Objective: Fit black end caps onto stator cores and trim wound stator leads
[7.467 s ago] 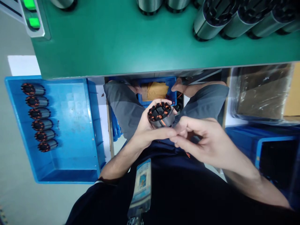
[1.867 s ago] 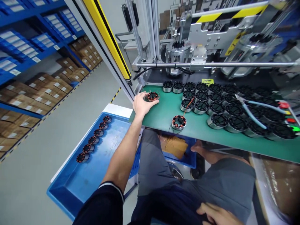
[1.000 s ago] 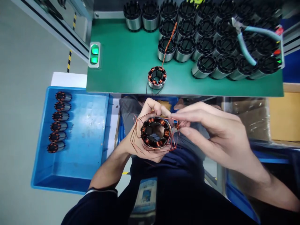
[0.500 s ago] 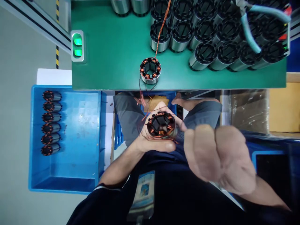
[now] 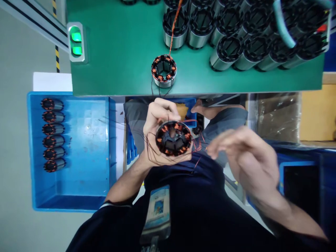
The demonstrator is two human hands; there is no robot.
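My left hand (image 5: 152, 122) is closed around a wound motor stator (image 5: 174, 146), its open end facing up at me. Black insulation and copper coils line the stator's bore, and loose thin wires (image 5: 197, 144) hang out on both sides of it. Just right of these wire ends is my right hand (image 5: 246, 159), blurred by motion, its fingers loosely bent and apart with nothing visible in them. On the green bench near its front edge stands another wound stator (image 5: 164, 82), with a twisted copper wire bundle (image 5: 175, 29) rising from it.
Rows of black-and-silver stator cores (image 5: 201, 26) fill the back right of the green bench (image 5: 112, 63), under light-blue plier handles (image 5: 283, 26). Left of me, a blue bin (image 5: 84, 175) holds a column of wound stators (image 5: 53, 141). A green-lit switch (image 5: 76, 42) sits at the bench's left edge.
The stator in my left hand has been turned, with its wires now spread both ways. My right hand has loosened from a fist. The whole view has shifted slightly.
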